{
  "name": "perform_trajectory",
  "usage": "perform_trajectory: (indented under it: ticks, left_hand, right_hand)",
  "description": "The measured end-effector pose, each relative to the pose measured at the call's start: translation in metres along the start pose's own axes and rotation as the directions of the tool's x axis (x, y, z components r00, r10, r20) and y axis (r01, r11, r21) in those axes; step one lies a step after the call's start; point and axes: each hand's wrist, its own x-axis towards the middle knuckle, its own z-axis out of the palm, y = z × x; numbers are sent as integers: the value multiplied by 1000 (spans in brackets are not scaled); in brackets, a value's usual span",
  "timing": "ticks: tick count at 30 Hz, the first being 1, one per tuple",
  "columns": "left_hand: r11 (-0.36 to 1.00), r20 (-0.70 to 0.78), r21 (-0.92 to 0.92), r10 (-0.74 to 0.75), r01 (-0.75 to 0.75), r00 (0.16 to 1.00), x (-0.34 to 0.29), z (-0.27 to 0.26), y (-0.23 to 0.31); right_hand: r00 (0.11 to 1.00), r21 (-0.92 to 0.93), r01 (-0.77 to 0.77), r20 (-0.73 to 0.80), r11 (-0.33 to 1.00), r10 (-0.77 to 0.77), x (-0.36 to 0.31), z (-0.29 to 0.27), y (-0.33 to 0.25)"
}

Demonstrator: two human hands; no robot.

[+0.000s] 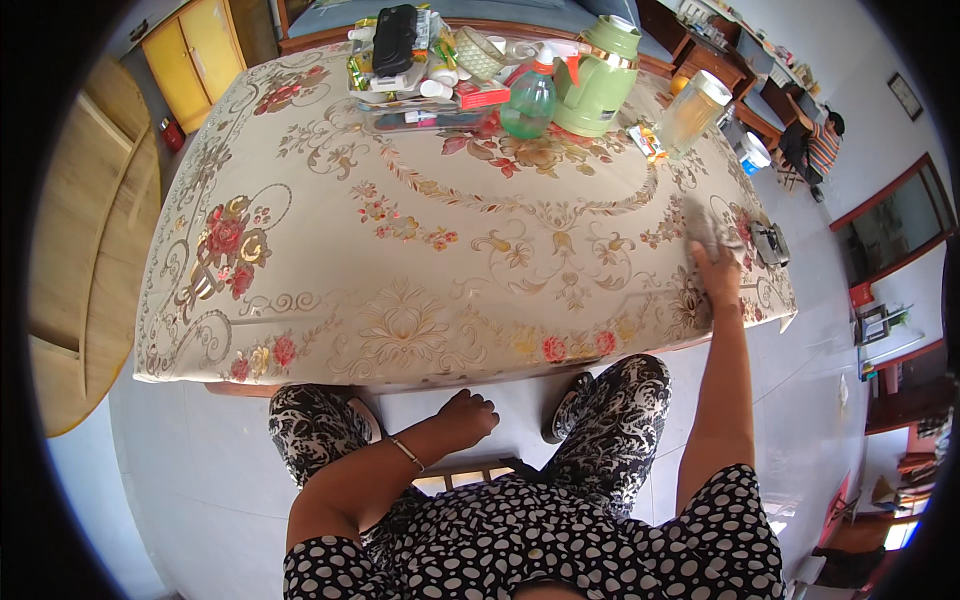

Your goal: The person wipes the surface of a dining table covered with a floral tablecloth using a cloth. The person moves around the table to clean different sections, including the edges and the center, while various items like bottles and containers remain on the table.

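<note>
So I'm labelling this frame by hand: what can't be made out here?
All in the head view:
- Right hand: motion-blurred fingers on a pale cloth; grip unclear.
- Left hand: curled below the table edge; its palm is hidden.
- Clutter at the far end: too small and overlapping to sort.
- Dark object near the table's right edge: too small to identify.

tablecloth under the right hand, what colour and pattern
Beige tablecloth with gold scrolls and red flowers, clearest in the head view.

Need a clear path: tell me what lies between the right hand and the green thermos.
In the head view, mostly bare floral tablecloth lies between the right hand and the green thermos; a clear glass jar and a small packet sit near the thermos end.
</note>
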Motion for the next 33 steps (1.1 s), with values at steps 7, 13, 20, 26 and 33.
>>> perform_trajectory:
  ticks: [7,13,20,26,33]
  left_hand:
    - [1000,-82,15,16,-15,996,-10,4,5]
    - [998,-105,55,-15,21,994,-15,3,-2]
    - [987,-126,71,-133,142,983,-17,-1,-16]
    - [982,-246,83,-147,172,958,-16,-13,-23]
    - [986,-343,97,-97,138,934,-11,-16,-14]
  right_hand:
    - [852,237,524,-123,818,-509,-71,-15,-164]
    - [646,438,722,-151,536,-748,-136,-20,-274]
    - [265,573,813,-210,101,-941,-251,-38,-403]
    - [256,612,789,-264,43,-930,-285,-40,-411]
    - [343,565,813,-269,140,-900,-244,-54,-287]
